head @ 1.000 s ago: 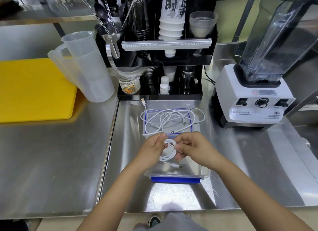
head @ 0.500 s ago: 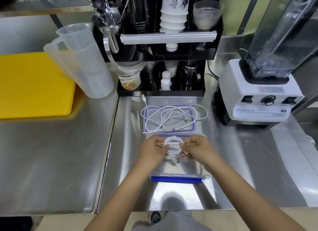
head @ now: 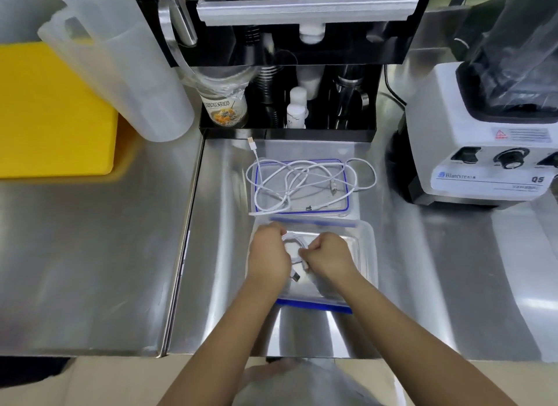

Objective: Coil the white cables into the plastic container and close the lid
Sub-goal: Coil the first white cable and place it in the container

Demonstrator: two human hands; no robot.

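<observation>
A clear plastic container (head: 367,251) with blue clips sits on the steel counter in front of me. My left hand (head: 268,254) and my right hand (head: 327,257) are down inside it, both closed on a small coil of white cable (head: 294,239) held between them; one plug end (head: 295,276) hangs below the hands. Just behind the container lies its clear lid (head: 347,207) with a blue seal. A second white cable (head: 302,179) is spread loose and tangled over the lid, one plug reaching back toward the black rack.
A black utensil rack (head: 287,73) stands behind the lid. A white blender (head: 489,151) is at the right. Translucent pitchers (head: 126,73) and a yellow cutting board (head: 51,109) are at the left. A seam (head: 181,239) runs down the counter left of the container.
Both hands have lowered the coiled cable from above the container's rim down into the container. The camera has tipped downward and closer. The loose cable on the lid has not moved.
</observation>
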